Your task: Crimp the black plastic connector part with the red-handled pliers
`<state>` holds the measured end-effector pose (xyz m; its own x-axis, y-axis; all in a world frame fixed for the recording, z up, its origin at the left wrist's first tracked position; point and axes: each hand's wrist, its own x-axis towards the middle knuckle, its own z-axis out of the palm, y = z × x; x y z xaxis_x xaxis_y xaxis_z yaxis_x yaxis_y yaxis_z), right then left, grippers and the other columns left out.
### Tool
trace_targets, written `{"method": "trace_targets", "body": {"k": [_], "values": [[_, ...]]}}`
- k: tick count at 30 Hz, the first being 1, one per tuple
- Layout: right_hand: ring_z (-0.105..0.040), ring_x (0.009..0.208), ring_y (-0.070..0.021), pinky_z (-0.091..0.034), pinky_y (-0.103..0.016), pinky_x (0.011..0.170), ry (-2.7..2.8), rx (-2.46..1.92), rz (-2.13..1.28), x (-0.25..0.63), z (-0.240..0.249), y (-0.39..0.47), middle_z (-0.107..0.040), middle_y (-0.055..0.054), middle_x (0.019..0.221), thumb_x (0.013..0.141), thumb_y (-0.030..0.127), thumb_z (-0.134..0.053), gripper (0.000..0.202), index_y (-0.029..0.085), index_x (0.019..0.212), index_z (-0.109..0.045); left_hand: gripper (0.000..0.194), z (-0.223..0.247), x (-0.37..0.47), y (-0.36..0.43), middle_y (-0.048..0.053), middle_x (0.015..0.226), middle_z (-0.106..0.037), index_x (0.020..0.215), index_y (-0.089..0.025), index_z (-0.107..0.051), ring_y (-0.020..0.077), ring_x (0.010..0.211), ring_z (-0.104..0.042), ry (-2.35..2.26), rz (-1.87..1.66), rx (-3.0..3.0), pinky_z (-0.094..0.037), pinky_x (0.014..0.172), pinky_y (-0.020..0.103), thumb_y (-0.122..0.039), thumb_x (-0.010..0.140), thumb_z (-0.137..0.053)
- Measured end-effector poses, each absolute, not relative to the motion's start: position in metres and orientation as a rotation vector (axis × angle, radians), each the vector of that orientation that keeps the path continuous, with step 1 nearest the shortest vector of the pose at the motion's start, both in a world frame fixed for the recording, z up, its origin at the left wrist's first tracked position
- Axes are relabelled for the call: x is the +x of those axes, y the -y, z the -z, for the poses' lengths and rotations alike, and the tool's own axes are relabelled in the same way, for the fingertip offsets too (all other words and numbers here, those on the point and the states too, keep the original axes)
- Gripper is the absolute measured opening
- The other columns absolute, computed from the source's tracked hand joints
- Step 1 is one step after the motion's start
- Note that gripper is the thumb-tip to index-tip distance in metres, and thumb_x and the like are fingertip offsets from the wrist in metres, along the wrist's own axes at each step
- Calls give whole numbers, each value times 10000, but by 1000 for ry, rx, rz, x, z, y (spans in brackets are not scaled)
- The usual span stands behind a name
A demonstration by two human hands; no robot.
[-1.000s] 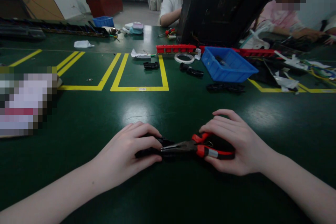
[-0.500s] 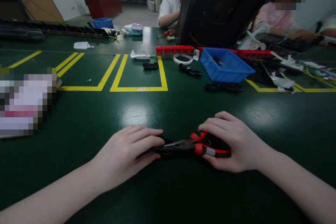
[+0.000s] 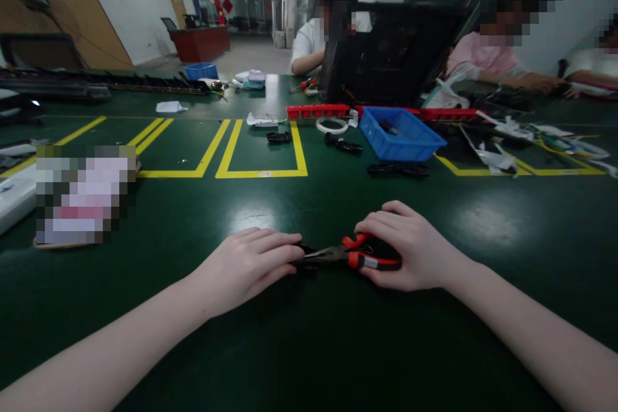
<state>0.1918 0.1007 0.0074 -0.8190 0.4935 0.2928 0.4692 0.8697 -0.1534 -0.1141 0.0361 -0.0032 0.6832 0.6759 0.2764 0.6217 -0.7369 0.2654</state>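
Observation:
My right hand [image 3: 405, 248] is closed round the red and black handles of a pair of long-nose pliers [image 3: 333, 255]. The jaws point left, toward the fingers of my left hand [image 3: 258, 261]. That hand is closed on a dark piece [image 3: 309, 268], which lies at the pliers' tip and blends into the green table. My left fingers cover most of it, so its kind does not show. Whether the jaws grip the piece I cannot tell. Both hands are low over the table, near its middle.
A blue bin [image 3: 403, 135] with small dark parts stands beyond my right hand. Near it lie black bundles [image 3: 398, 170], a white ring [image 3: 331, 125] and red strips [image 3: 318, 111]. A blurred-out flat object [image 3: 89, 199] lies at left. Several people sit across the green table [image 3: 309, 347].
The view has tilted up and shows more of the room. My hands and the pliers keep nearly the same pose, with the pliers still pointing at my left fingers.

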Motion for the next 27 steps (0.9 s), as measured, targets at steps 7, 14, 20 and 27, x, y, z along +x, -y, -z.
{"method": "trace_targets", "body": {"k": [7, 14, 20, 27], "values": [[-650, 859, -214, -403, -423, 905, 2678, -712, 32, 198, -10, -106, -700, -74, 966, 774, 440, -651, 398, 177, 1070, -608, 195, -1, -114, -39, 70, 1251, -657, 1147, -200, -607, 214, 1135, -634, -1083, -543, 2717, -521, 917, 373, -275, 996, -509], [-642, 861, -217, -401, -435, 921, 2635, -741, 102, 198, -15, -100, -699, -79, 968, 771, 436, -654, 385, 166, 1044, -624, 179, 1, -112, -37, 49, 1255, -657, 1139, -219, -604, 202, 1092, -651, -1138, -608, 2666, -524, 919, 371, -254, 978, -533], [-647, 864, -233, -408, -439, 903, 2550, -783, 175, 200, -16, -99, -698, -94, 945, 757, 430, -656, 393, 154, 1035, -629, 119, 2, -111, -36, 35, 1205, -682, 1073, -214, -602, 194, 1151, -622, -1206, -635, 2691, -342, 1116, 492, -245, 969, -552], [-657, 865, -246, -428, -449, 892, 2452, -777, 217, 200, -16, -99, -701, -101, 956, 743, 422, -670, 396, 168, 1046, -631, 89, -2, -108, -35, 21, 1180, -679, 1025, -217, -607, 203, 1061, -639, -1263, -623, 2653, -432, 1006, 436, -235, 940, -585]]}}
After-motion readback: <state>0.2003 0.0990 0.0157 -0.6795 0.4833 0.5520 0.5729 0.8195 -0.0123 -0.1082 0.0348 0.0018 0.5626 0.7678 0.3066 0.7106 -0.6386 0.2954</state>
